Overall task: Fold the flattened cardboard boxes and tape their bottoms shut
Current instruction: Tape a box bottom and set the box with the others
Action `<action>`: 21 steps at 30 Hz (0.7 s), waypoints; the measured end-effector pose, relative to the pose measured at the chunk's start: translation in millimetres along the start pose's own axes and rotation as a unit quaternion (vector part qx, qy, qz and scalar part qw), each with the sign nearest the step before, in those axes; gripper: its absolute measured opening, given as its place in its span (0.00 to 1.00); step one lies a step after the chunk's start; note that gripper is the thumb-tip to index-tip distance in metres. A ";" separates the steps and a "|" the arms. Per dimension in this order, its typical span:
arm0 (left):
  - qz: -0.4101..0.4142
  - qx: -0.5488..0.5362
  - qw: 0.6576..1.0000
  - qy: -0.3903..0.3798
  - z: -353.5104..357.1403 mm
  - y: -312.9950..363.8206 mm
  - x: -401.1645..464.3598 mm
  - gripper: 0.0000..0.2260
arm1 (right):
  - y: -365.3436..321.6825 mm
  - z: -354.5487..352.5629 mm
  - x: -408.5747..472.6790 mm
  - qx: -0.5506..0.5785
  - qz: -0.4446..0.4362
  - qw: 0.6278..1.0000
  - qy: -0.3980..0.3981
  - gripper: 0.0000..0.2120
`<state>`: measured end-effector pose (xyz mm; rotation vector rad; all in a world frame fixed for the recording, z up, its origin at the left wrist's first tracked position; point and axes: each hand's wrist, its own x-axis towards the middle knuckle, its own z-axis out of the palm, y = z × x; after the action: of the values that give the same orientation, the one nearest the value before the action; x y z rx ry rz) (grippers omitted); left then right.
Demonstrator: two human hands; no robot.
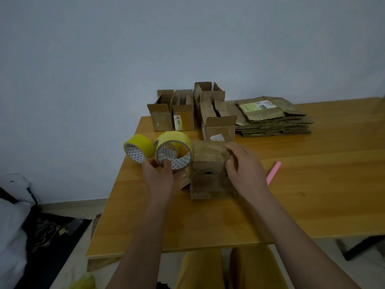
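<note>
Nearest the camera, two bare forearms reached forward over the near edge of the wooden table [208, 226]. The left hand [159, 174] gripped a roll of yellow tape [174, 150] by its lower rim, thumb hooked inside the core, holding it up just left of the box. The right hand [245, 170] curled its fingers round the upper right edge of a small cardboard box [208, 170], which stood on the table between the two hands with its taped bottom turned upward (the tape looked glossy over the flaps, though the blur made the seam hard to read). A pink stick-shaped object [273, 173] lay on the table just right of the right wrist. A second yellow tape roll [138, 148] sat on its side near the table's left edge, just beside the held roll. Farther back, several folded boxes [187, 113] stood with flaps open near the wall, and to their right lay a stack of flattened cardboard boxes [270, 119].
</note>
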<state>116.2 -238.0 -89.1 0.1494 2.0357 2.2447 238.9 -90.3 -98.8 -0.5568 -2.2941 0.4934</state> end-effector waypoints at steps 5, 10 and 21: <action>-0.003 0.075 0.997 0.007 -9.0 -16.2 11.3 0.06 | -2.5 8.4 5.3 -0.028 0.016 0.999 -0.033 0.15; 0.012 0.249 0.968 0.026 -20.5 -26.5 22.4 0.05 | -13.2 16.3 8.0 -0.083 0.000 0.995 -0.052 0.15; 0.149 0.197 0.952 -0.182 -32.6 8.6 9.4 0.29 | 3.3 16.4 14.3 -0.053 -0.094 0.993 -0.051 0.17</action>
<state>102.0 -269.6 -83.8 0.8850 2.3292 1.7323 218.6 -83.1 -103.6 -0.3678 -2.4519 0.3174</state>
